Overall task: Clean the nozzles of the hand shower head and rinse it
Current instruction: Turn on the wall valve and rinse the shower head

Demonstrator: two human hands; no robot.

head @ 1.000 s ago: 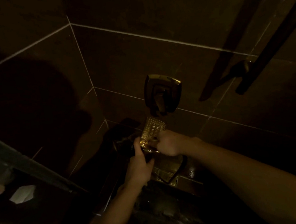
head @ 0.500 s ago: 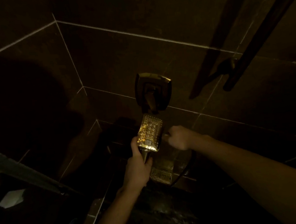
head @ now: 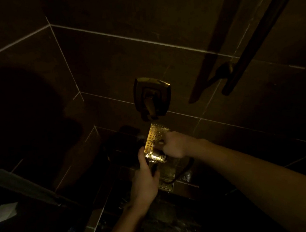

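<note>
Item: hand shower head (head: 155, 138), rectangular, gold-toned, nozzle face turned up toward the camera, held low against the tiled wall (head: 176, 19) just below the wall control plate (head: 153, 97). Left hand (head: 145, 180): fingers curled round the handle beneath the head. Right hand (head: 174, 144): bunched at the right edge of the nozzle face, touching it; whether its fingers pinch a cleaning tool or only rub cannot be told in this light. Hose (head: 184, 171): dark loop hanging just beside the right wrist. Risks, judged: a wet handle could twist or slip in the single left-hand grip if the right hand presses hard; dimness may leave nozzles missed; the hose could snag the forearm. Room: dark brown tiles with pale grout lines, a corner at left, a dark rail (head: 264, 28) on a wall bracket at upper right, wet-looking floor (head: 169, 223) below, a pale scrap (head: 4, 211) at lower left.
</note>
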